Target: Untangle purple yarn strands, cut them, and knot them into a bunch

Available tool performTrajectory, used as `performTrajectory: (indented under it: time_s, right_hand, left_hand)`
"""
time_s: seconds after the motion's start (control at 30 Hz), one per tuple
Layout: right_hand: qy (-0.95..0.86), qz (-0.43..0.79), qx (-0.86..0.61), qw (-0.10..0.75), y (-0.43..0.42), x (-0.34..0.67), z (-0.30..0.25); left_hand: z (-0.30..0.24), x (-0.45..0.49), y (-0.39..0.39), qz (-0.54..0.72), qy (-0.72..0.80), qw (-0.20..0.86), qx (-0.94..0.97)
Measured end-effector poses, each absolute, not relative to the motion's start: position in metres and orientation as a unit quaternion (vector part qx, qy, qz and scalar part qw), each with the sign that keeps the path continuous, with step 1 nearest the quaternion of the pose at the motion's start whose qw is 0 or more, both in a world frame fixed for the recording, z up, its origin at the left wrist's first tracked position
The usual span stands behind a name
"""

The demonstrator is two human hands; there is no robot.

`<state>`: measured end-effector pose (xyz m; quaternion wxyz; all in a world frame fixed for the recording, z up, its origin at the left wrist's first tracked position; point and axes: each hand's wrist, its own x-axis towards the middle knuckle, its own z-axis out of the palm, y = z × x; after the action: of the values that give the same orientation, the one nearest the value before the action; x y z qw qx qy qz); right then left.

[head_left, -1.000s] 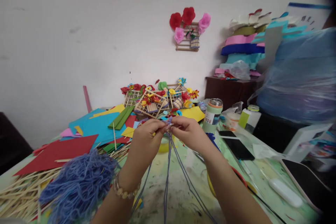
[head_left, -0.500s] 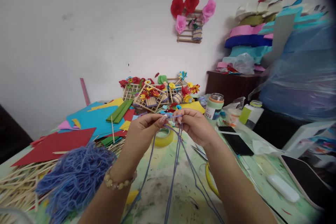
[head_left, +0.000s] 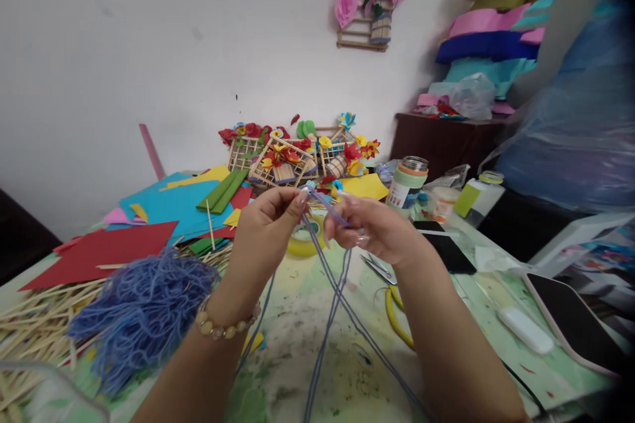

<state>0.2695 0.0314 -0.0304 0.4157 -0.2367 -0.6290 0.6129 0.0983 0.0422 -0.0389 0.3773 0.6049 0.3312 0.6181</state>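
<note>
Several strands of purple-blue yarn (head_left: 341, 301) hang from my fingers and cross one another above the table. My left hand (head_left: 270, 218) pinches the yarn's upper end between thumb and forefinger. To its right, my right hand (head_left: 370, 225) has its fingers curled round a loop of the yarn, slightly blurred. Beyond and below my hands lies a roll of yellow tape (head_left: 303, 250), partly covered. Left of my left forearm sits a tangled heap of the same yarn (head_left: 143, 317).
Thin wooden sticks (head_left: 30, 337) and red paper (head_left: 104, 254) lie at the left. Scissors with yellow handles (head_left: 394, 317) are beside my right forearm. Phones (head_left: 570, 317) and a jar (head_left: 408, 182) stand or lie right. Stick frames with paper flowers (head_left: 285, 162) line the wall.
My hands have moved slightly apart, the right one turning and lowering. The yarn strands now cross below them. The whole view has tilted down a little.
</note>
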Motion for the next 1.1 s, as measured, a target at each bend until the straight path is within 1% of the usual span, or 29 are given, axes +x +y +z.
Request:
performTrajectory:
  time_s: [0.07, 0.13, 0.27, 0.4, 0.47, 0.6, 0.8, 0.9, 1.0, 1.1]
  right_hand:
    - [-0.653, 0.551, -0.299, 0.425, 0.032, 0.262, -0.034]
    - [-0.664, 0.515, -0.323, 0.435, 0.035, 0.257, -0.039]
    - [-0.675, 0.555, -0.248, 0.418, 0.045, 0.257, -0.044]
    - [-0.651, 0.533, -0.244, 0.483, 0.049, 0.261, -0.046]
    - [-0.646, 0.518, -0.247, 0.504, 0.049, 0.260, -0.046]
    - [-0.631, 0.519, -0.228, 0.530, 0.048, 0.255, -0.048]
    - [-0.589, 0.480, -0.268, 0.592, 0.046, 0.243, -0.051]
    - [-0.576, 0.478, -0.273, 0.604, 0.046, 0.241, -0.050]
    - [-0.579, 0.464, -0.279, 0.610, 0.047, 0.243, -0.047]
    - [-0.586, 0.411, -0.298, 0.632, 0.042, 0.246, -0.042]
  left_hand:
    - [-0.038, 0.099, 0.039, 0.615, 0.327, 0.387, 0.605]
    - [-0.037, 0.100, 0.037, 0.607, 0.322, 0.409, 0.600]
    - [-0.034, 0.099, 0.036, 0.604, 0.298, 0.479, 0.564]
    - [-0.031, 0.095, 0.036, 0.581, 0.274, 0.535, 0.549]
    - [-0.031, 0.094, 0.037, 0.558, 0.275, 0.542, 0.565]
    - [-0.034, 0.094, 0.037, 0.555, 0.278, 0.489, 0.612]
    - [-0.036, 0.099, 0.035, 0.577, 0.317, 0.336, 0.674]
    - [-0.040, 0.100, 0.036, 0.564, 0.333, 0.268, 0.706]
    - [-0.043, 0.100, 0.038, 0.544, 0.336, 0.252, 0.726]
    - [-0.046, 0.100, 0.041, 0.536, 0.350, 0.258, 0.724]
